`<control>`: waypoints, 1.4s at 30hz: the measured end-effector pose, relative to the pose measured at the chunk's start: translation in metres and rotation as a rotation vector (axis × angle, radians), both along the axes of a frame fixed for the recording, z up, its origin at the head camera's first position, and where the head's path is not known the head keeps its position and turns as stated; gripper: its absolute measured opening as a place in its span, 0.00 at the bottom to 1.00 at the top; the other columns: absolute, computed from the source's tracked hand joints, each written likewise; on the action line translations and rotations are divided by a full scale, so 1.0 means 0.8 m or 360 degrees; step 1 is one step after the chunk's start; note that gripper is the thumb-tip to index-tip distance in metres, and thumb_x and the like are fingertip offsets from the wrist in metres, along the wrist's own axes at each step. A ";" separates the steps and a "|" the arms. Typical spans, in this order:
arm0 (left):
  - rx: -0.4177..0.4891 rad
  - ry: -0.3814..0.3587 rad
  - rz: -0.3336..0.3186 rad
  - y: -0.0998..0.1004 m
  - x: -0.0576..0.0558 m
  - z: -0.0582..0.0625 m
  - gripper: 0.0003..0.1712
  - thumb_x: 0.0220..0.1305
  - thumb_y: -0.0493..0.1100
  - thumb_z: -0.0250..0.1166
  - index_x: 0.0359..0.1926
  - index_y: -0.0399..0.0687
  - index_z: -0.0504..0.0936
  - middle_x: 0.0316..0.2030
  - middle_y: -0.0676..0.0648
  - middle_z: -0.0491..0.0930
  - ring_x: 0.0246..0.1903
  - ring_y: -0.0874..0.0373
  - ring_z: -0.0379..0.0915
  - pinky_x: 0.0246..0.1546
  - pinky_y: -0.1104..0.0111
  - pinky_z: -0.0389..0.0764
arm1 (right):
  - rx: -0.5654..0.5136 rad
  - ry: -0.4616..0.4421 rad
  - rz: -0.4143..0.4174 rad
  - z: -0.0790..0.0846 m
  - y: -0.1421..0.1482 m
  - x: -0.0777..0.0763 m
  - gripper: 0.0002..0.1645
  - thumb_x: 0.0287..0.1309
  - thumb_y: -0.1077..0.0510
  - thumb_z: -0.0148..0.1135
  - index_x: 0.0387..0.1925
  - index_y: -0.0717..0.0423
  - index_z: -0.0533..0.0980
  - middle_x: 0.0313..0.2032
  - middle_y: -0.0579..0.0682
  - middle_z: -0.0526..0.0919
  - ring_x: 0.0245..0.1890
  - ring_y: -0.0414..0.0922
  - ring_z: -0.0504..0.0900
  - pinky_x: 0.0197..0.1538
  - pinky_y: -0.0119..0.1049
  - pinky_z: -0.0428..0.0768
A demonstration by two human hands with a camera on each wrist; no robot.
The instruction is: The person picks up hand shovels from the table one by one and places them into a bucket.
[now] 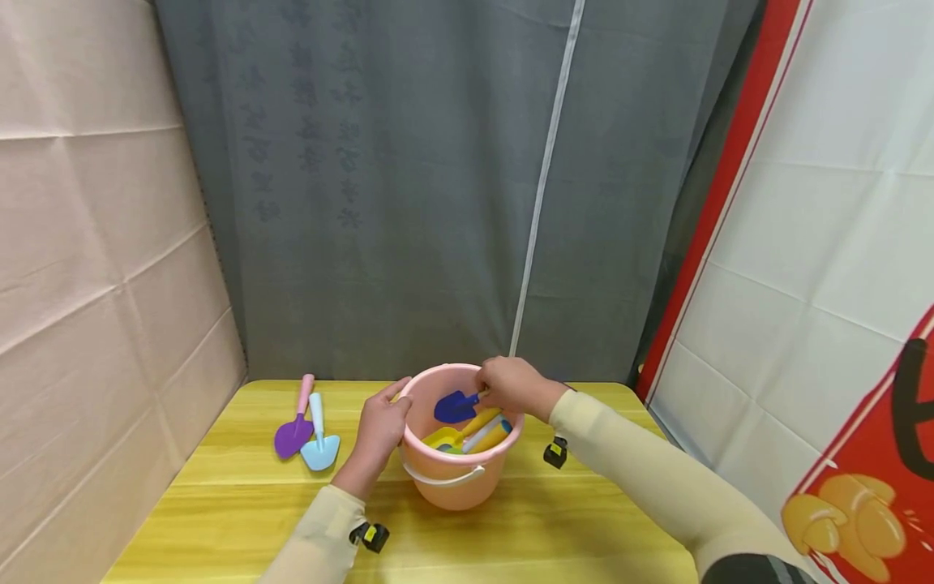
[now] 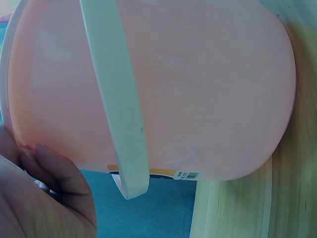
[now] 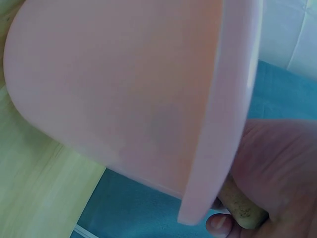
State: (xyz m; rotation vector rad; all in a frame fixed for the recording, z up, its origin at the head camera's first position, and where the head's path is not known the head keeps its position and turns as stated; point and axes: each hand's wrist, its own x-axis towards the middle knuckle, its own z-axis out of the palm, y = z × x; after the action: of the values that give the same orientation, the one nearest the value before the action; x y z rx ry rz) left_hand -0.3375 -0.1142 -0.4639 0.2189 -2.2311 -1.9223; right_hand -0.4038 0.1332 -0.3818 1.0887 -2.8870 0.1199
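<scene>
A pink bucket (image 1: 452,480) with a white handle (image 1: 445,480) stands upright on the table. My left hand (image 1: 381,430) grips its left rim, with the thumb near the inside edge. Over the right side of the opening, my right hand (image 1: 516,386) holds a toy shovel with a dark blue blade (image 1: 456,407). The tan end of its handle (image 3: 243,208) shows at my palm in the right wrist view. Below that blade, a yellow shovel (image 1: 443,439) and other tools with white and yellow handles lie inside the bucket, partly hidden by one another.
Left of the bucket lie a purple shovel (image 1: 293,436) with a pink handle and a light blue shovel (image 1: 319,451) with a pale handle, side by side on the wooden table (image 1: 241,495). A grey curtain (image 1: 409,203) hangs behind the table's back edge.
</scene>
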 end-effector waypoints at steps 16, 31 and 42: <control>0.0011 -0.0051 -0.0022 0.000 0.000 0.000 0.27 0.82 0.46 0.62 0.78 0.57 0.80 0.60 0.38 0.85 0.16 0.56 0.64 0.23 0.69 0.75 | 0.0022 0.0085 0.0076 -0.012 -0.009 -0.001 0.07 0.66 0.53 0.82 0.33 0.48 0.89 0.28 0.37 0.84 0.29 0.41 0.79 0.39 0.32 0.84; 0.0011 -0.0032 -0.0018 0.002 0.002 0.000 0.27 0.82 0.45 0.61 0.78 0.56 0.79 0.69 0.37 0.81 0.24 0.52 0.74 0.25 0.69 0.76 | 0.0035 0.0139 0.0157 -0.026 -0.014 -0.007 0.12 0.67 0.53 0.81 0.28 0.43 0.85 0.24 0.35 0.79 0.26 0.39 0.77 0.36 0.30 0.80; -0.0006 -0.0043 -0.0012 0.002 0.002 0.003 0.27 0.82 0.45 0.61 0.78 0.56 0.80 0.70 0.37 0.80 0.22 0.54 0.70 0.26 0.68 0.76 | 0.0096 0.0168 0.0203 -0.028 -0.021 -0.003 0.12 0.67 0.58 0.79 0.28 0.45 0.85 0.24 0.37 0.79 0.25 0.40 0.76 0.36 0.32 0.80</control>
State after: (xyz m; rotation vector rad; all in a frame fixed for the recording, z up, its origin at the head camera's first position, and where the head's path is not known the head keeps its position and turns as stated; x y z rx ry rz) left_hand -0.3357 -0.1125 -0.4613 0.2377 -2.2557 -1.9297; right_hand -0.4061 0.1168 -0.4043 1.2497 -2.7446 -0.0194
